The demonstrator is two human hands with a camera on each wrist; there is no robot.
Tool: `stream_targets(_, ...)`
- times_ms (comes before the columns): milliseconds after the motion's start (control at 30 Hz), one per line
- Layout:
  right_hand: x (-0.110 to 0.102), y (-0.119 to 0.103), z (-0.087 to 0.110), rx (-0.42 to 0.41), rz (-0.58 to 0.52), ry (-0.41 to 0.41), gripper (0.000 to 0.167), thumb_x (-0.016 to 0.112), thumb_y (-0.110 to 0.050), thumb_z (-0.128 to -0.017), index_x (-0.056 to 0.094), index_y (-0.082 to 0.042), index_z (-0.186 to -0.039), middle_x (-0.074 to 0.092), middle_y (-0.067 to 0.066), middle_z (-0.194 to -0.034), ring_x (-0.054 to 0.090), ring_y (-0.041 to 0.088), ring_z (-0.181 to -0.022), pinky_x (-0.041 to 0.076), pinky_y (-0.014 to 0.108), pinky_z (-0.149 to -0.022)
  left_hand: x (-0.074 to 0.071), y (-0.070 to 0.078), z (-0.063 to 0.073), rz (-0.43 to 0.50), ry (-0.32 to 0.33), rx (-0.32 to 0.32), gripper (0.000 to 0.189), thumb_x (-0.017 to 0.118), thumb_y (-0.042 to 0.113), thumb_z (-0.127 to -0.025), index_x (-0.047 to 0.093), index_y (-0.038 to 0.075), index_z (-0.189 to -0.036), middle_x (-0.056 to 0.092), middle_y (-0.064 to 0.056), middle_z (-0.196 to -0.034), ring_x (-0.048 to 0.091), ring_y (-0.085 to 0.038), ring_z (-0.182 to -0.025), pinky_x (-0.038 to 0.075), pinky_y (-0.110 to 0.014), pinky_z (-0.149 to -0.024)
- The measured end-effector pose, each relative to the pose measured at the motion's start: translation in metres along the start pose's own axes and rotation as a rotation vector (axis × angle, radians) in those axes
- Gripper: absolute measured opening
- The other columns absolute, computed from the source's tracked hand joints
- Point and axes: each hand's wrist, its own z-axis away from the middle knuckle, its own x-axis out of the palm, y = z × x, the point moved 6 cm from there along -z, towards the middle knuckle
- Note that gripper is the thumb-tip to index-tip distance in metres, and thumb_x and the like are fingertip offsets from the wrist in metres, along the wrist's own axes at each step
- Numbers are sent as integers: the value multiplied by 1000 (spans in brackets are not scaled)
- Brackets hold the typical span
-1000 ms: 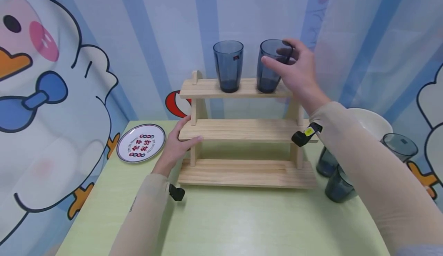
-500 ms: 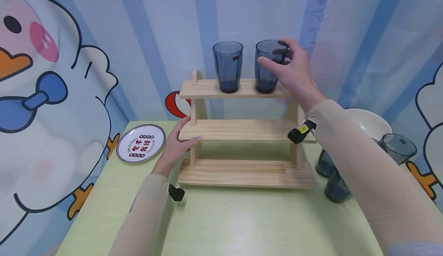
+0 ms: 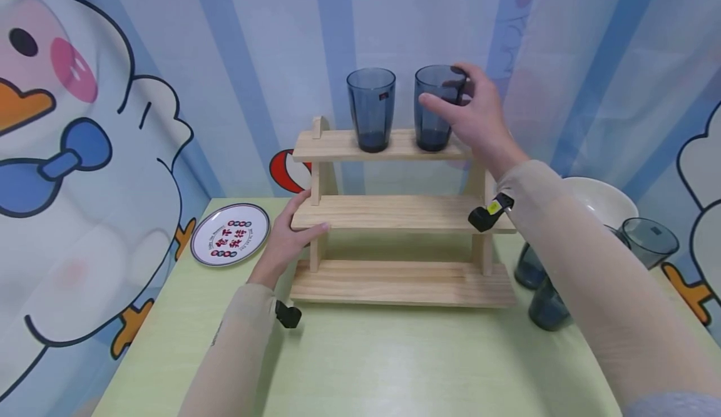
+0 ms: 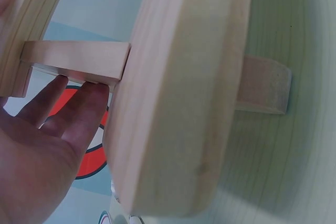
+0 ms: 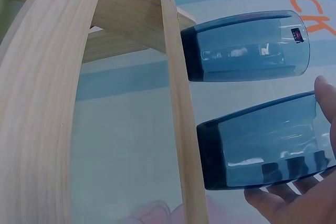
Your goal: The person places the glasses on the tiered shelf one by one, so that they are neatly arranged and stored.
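Observation:
A three-tier wooden display rack [image 3: 394, 212] stands on the table. My right hand [image 3: 484, 116] holds a blue-tinted drinking glass [image 3: 432, 123] upright at the right of the top tier, thumb on the near side and fingers round the far side. In the right wrist view the base of this glass [image 5: 262, 145] meets the board. A second such glass [image 3: 373, 110], with a small dark label, stands to its left, a gap between them. My left hand [image 3: 284, 241] grips the rack's left end at the middle tier; in the left wrist view its fingertips [image 4: 97, 90] touch a wooden upright.
Several more tinted glasses [image 3: 649, 241] and a white bowl [image 3: 599, 198] stand right of the rack, partly hidden by my right sleeve. A round plate [image 3: 230, 234] with red lettering lies at the left. A printed curtain [image 3: 270, 60] hangs close behind the rack.
My right hand has shifted the glass slightly left along the top tier, closer to the other glass, and has since stayed still. The left hand keeps its place on the rack.

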Motion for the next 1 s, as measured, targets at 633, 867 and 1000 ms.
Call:
stream_targets(633, -19, 7, 11, 18, 19, -44, 94, 79, -51, -92, 25, -35, -167, 37, 10, -167, 40, 28, -151, 39, 48, -120, 3, -3, -3, 12, 0, -12, 82, 83, 24, -92, 40, 36, -161, 45, -6, -158, 50, -31, -135, 44, -53, -113)
stream_targets(867, -35, 8, 27, -23, 29, -92, 90, 78, -48, -93, 26, -37, -166, 40, 6, -166, 42, 30, -150, 37, 52, -121, 3, 0, -3, 10, -1, -8, 82, 83, 25, -92, 40, 38, -161, 44, -5, -158, 51, -30, -134, 45, -53, -113)
stream_targets(1000, -45, 10, 38, -51, 28, -118, 88, 78, -45, -94, 27, -37, -165, 42, 6, -165, 42, 31, -150, 37, 54, -120, 2, -1, -4, 9, -5, -12, 82, 83, 24, -93, 39, 38, -161, 43, -5, -160, 51, -30, -134, 44, -53, -113)
